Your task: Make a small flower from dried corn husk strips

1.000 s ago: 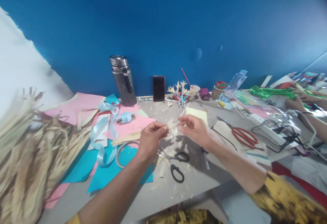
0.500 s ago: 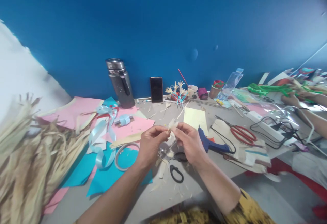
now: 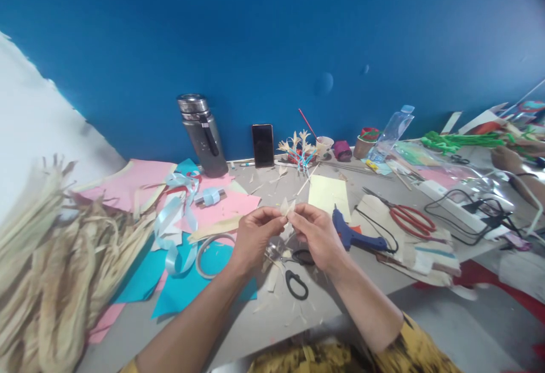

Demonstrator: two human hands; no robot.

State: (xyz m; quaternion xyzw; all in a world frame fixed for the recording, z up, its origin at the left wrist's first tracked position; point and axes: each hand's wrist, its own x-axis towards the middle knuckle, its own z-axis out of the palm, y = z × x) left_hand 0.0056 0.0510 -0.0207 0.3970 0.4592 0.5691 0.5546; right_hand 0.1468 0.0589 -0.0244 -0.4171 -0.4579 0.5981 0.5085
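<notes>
- The left hand [image 3: 256, 237] was nearly closed, with its thumb and forefinger pinched on a small pale husk piece [image 3: 286, 207] and the other fingers curled in below.
- The right hand [image 3: 317, 234] was partly closed, its thumb and bent fingers gripping the same piece from the other side; the fingertips of both hands almost met.
- The husk piece stood between the two hands, raised over the table [image 3: 272, 327], its pointed tips upward; whether it was one layer or several could not be told.
- Below the hands lay scissors [image 3: 297, 284] with black handles, partly covered by the right hand.
- Just beside the right hand lay a blue glue gun [image 3: 361, 240], and beyond it a sheet of yellow paper [image 3: 327, 192].
- Near the left forearm a pale ring [image 3: 200, 262] lay on blue paper [image 3: 176, 299].
- Farther left was a heap of dry husks [image 3: 63, 282].
- Beyond the hands, near the wall, stood small husk flowers [image 3: 298, 143], a dark phone [image 3: 263, 146] and a grey flask [image 3: 204, 146].
</notes>
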